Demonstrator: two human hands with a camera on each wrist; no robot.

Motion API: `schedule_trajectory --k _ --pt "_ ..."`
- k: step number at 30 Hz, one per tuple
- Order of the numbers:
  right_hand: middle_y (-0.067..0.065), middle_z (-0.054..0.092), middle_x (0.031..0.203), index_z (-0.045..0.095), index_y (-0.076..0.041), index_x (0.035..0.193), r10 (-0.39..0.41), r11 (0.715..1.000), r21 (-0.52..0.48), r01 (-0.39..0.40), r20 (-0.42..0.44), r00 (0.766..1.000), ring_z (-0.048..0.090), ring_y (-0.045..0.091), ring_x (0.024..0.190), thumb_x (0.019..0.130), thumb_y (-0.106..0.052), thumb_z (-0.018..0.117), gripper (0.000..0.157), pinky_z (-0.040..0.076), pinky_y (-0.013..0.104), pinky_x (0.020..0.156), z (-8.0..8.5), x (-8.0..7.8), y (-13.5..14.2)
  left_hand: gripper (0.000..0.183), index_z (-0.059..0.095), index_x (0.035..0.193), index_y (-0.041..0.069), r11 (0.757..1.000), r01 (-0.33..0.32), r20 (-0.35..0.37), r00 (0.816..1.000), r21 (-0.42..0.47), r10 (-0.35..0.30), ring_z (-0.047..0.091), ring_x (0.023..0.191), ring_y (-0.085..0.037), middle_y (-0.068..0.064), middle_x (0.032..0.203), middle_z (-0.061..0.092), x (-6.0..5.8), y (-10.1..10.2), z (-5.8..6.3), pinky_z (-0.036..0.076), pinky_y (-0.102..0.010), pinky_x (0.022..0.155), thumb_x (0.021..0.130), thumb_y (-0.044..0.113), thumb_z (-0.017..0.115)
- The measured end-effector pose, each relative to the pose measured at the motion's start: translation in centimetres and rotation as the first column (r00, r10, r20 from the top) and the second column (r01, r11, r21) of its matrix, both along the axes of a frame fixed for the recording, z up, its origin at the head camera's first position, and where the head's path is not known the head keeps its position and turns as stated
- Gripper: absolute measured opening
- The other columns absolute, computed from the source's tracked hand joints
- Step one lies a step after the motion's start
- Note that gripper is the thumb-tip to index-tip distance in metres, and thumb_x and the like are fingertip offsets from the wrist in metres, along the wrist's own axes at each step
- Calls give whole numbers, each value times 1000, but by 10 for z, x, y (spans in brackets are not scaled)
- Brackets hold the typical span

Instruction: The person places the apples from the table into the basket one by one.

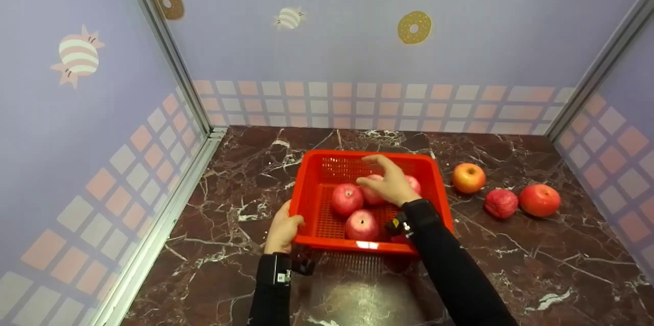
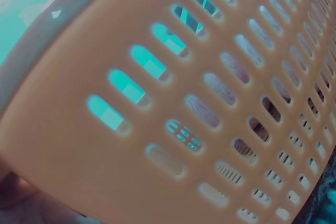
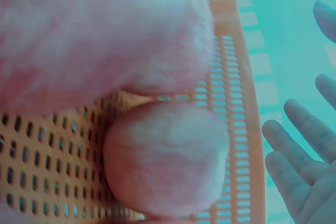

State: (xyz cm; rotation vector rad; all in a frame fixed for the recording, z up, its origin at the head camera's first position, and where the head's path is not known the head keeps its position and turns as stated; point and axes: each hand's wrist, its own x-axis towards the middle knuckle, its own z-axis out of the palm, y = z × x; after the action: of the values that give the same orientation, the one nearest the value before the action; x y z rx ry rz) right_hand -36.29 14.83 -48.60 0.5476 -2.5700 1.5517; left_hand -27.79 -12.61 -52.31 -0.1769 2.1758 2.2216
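A red plastic basket [image 1: 332, 242] with slotted walls stands on the table with several red apples in it, among them one apple [image 1: 348, 199] at the left and another apple [image 1: 363, 225] near the front. My left hand [image 1: 282, 229] grips the basket's near left corner, thumb at the rim. In the left wrist view the slotted basket wall [image 2: 63, 145] fills the picture, and the fingers are hidden. Over the apples, my right hand [image 1: 389, 182] holds nothing, its fingers spread apart. The right wrist view shows an apple [image 3: 168, 161] beside the basket's wall.
To the basket's right lie a yellow-red apple [image 1: 468, 178], a wrinkled dark pink fruit [image 1: 501, 203] and a larger red fruit [image 1: 540, 200]. The dark red marble-patterned table [image 1: 214, 264] is bounded by a printed back wall [image 1: 347, 50] and side walls.
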Motion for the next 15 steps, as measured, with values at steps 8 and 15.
schedule_trajectory --k 8,15 --pt "21 61 139 56 -3 139 -92 985 -143 93 18 996 59 42 127 90 -18 78 56 48 55 107 7 -2 32 78 40 149 -9 1000 -3 1 1000 -7 3 60 110 -37 -33 134 56 -2 0 -2 52 -40 88 72 -12 48" --pt "20 60 142 56 1 138 -171 933 -321 161 -3 985 58 34 130 92 -12 74 51 51 40 107 13 -2 60 76 42 147 -9 1000 -10 -3 1000 -18 10 60 108 -35 -32 131 58 -2 0 -2 50 -35 84 71 -12 48"
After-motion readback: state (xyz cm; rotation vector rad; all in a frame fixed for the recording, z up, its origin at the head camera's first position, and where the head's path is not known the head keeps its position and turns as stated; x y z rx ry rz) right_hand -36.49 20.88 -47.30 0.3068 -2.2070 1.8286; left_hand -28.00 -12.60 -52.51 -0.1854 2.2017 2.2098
